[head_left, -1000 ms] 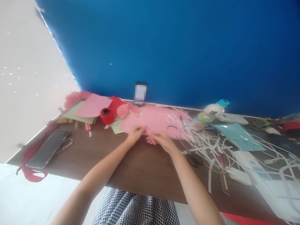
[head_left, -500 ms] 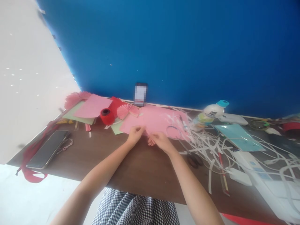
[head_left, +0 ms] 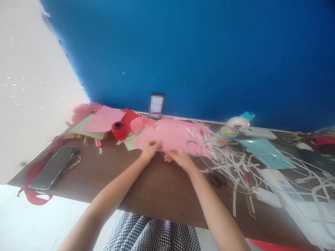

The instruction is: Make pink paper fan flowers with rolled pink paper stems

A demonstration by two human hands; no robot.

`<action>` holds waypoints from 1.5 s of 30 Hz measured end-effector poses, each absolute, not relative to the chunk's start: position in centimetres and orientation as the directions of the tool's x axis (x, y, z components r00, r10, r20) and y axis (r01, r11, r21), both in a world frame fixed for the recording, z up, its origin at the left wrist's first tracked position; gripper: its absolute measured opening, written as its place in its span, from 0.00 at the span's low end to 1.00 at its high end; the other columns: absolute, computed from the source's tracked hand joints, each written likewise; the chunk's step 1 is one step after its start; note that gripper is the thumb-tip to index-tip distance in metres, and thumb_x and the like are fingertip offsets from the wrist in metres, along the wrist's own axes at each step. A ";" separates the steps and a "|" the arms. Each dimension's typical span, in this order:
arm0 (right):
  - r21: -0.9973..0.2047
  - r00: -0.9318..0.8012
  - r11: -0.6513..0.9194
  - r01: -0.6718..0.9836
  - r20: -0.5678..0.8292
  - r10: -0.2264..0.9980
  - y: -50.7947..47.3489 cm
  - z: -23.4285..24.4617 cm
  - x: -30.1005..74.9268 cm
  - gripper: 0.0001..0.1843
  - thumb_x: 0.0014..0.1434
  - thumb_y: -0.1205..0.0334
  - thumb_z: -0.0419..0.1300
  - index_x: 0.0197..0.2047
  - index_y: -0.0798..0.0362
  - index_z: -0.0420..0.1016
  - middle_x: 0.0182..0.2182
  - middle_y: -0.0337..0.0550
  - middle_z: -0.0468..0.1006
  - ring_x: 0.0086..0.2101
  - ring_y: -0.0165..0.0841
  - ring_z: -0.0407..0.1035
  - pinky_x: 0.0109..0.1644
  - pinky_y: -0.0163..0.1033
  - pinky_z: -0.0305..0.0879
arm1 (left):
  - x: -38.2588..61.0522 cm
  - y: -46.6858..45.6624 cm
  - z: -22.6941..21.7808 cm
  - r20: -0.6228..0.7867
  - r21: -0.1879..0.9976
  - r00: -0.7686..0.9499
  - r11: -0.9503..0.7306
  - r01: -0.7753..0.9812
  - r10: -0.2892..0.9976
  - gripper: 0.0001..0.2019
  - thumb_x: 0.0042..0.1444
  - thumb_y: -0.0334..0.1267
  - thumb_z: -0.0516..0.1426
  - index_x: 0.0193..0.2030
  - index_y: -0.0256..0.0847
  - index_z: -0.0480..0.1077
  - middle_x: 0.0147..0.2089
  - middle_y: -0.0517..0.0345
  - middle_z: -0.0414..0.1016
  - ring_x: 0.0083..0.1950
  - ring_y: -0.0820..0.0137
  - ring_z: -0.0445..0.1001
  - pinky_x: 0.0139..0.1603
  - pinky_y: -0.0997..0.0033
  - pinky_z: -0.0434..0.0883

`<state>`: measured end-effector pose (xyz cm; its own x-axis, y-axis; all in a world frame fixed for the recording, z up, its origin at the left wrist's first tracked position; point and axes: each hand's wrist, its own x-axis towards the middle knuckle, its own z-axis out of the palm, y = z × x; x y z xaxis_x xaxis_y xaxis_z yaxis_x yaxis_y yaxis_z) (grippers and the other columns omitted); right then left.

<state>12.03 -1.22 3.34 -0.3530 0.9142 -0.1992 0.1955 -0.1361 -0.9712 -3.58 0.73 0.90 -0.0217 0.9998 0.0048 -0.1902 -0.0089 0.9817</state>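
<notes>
One large pink sheet (head_left: 172,130) lies on the brown tabletop (head_left: 162,188), and over its near edge I have my left hand (head_left: 149,150), with the thumb and the forefinger brought close together. Just beside, at the same edge of the sheet, is my right hand (head_left: 179,157), turned inward with its fingers curled. I cannot tell if either of them pinches some small piece of paper. On the left end of the sheet rests a pink fan (head_left: 138,124); further to the left of it are a red roll (head_left: 120,131) and a flat dark phone (head_left: 53,167). Behind the sheet, an upright phone (head_left: 157,104) stands near the blue wall (head_left: 183,52). To the right of the sheet there are a blue-capped bottle (head_left: 237,123) and many white strips (head_left: 235,197).
</notes>
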 end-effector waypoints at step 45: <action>-0.996 -0.319 -0.038 0.076 -0.061 0.946 -1.3 2.6 11.2 0.21 0.50 0.45 0.55 0.31 0.57 0.73 0.25 0.45 0.76 0.23 0.30 0.70 0.29 0.36 0.66 | -3.5 0.3 1.6 -0.056 0.950 -0.091 0.025 -0.311 0.994 0.14 0.39 0.44 0.62 0.25 0.34 0.67 0.24 0.55 0.74 0.27 0.70 0.73 0.31 0.71 0.69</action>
